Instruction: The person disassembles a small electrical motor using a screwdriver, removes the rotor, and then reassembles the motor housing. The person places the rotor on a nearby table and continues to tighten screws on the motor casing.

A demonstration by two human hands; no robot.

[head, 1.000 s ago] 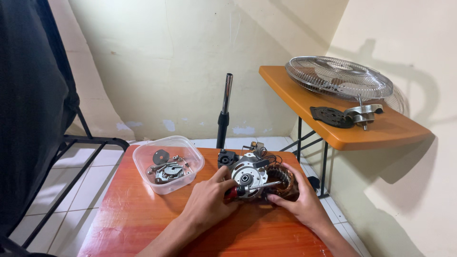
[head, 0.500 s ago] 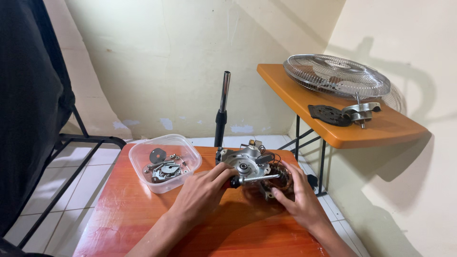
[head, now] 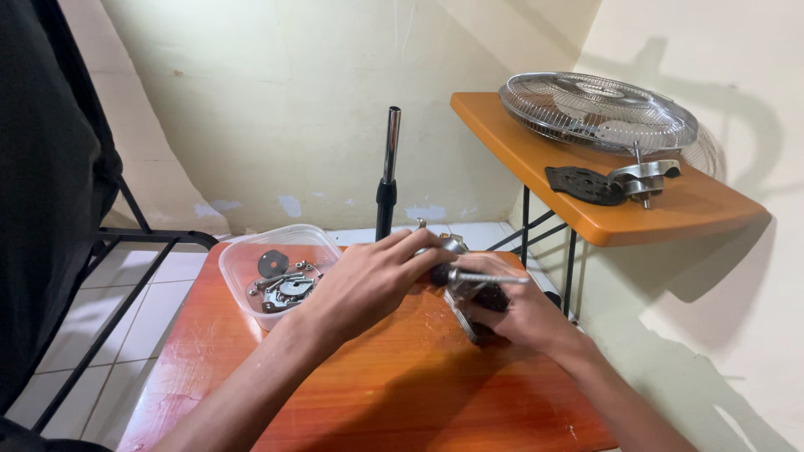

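A fan motor (head: 469,280) with a bare steel shaft pointing right rests tilted on the orange table (head: 402,385). My left hand (head: 368,280) lies over its top and left side, fingers curled round the housing. My right hand (head: 519,314) cups it from below and the right, thumb under the shaft. Most of the motor body is hidden by the two hands.
A clear plastic tub (head: 276,272) of screws and small metal parts sits left of the motor. A black and chrome pole (head: 387,180) stands behind. A wire fan guard (head: 599,109) and bracket parts (head: 611,180) lie on the orange shelf (head: 586,188) at right. Dark cloth (head: 42,184) hangs far left.
Both hands have turned the motor over, so its round face no longer points up and the shaft now sticks out sideways to the right. The left hand moved over its top.
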